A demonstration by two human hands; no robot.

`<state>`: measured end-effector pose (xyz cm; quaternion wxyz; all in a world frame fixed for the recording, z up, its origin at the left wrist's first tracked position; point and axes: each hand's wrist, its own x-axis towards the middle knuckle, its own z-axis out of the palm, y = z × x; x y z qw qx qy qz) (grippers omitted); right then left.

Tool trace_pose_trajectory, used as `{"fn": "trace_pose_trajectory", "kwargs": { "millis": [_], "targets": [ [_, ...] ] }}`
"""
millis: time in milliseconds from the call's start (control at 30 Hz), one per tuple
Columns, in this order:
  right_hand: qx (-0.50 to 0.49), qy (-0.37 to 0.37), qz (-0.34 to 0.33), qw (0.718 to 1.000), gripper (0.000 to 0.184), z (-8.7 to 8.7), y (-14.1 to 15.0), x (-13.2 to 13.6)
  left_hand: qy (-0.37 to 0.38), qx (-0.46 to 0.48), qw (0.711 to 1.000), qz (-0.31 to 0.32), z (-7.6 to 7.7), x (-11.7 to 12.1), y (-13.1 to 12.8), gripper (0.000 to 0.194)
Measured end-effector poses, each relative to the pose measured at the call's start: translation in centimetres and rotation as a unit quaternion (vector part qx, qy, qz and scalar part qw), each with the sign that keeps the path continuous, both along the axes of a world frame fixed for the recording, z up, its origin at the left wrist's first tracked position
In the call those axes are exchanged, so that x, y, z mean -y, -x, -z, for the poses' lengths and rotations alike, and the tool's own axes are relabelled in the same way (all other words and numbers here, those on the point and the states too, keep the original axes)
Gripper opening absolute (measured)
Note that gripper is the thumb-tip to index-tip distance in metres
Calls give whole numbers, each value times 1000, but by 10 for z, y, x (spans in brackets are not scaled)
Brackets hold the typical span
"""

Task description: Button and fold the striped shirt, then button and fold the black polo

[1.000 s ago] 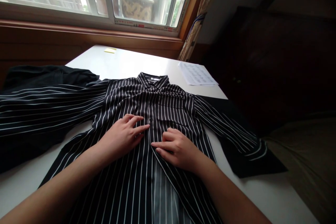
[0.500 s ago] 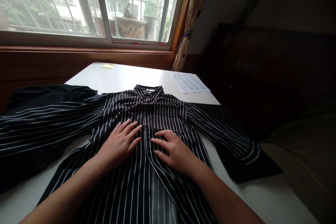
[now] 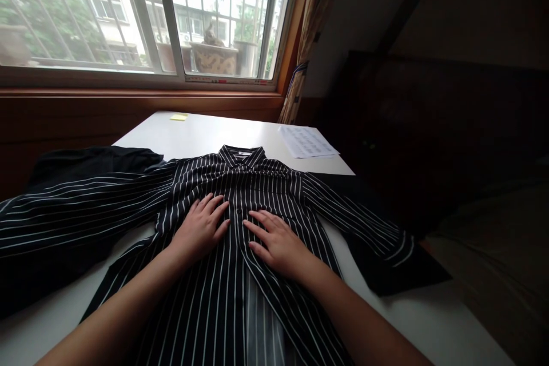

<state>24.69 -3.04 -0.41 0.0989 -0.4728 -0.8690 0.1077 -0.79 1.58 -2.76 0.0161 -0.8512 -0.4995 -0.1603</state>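
A black shirt with white stripes (image 3: 218, 297) lies spread out, front up, its collar toward the window and its sleeves out to both sides. Its front is closed at the chest, while lower down the front edges part and show the grey inner side. My left hand (image 3: 201, 226) rests flat on the chest, left of the button line, fingers spread. To the right of that line my right hand (image 3: 277, 240) lies on the cloth near the pocket, fingers apart. Between the two hands a dark button (image 3: 239, 211) shows.
Under the shirt is a white table (image 3: 206, 128). A yellow sticky note (image 3: 179, 117) and printed sheets (image 3: 306, 142) lie toward its far side. Dark cloth (image 3: 96, 160) is bunched at the left, and a black piece (image 3: 386, 274) lies under the right sleeve. Behind stands a window (image 3: 214, 23).
My hands have gone from bent fingers near the button to lying flatter with fingers spread, slightly farther apart. The camera has tilted up, showing more of the window.
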Motion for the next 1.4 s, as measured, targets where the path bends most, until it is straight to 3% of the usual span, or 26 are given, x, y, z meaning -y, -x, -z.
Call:
{"fn": "trace_pose_trajectory", "kwargs": {
  "millis": [367,867,1133,1400],
  "targets": [
    [27,-36,10,999,55,9,-1,-36,30,-60,996,-59,-4,-39,-12,56],
    [26,-51,1,998,54,10,-4,-106,62,-38,996,-53,-2,-106,-11,58],
    [-13,-76,-15,997,52,12,-7,-110,62,-28,996,-58,-2,-104,-11,57],
    [-60,-75,-30,995,49,8,-22,-85,81,-27,994,-64,-14,-88,-6,56]
  ]
}}
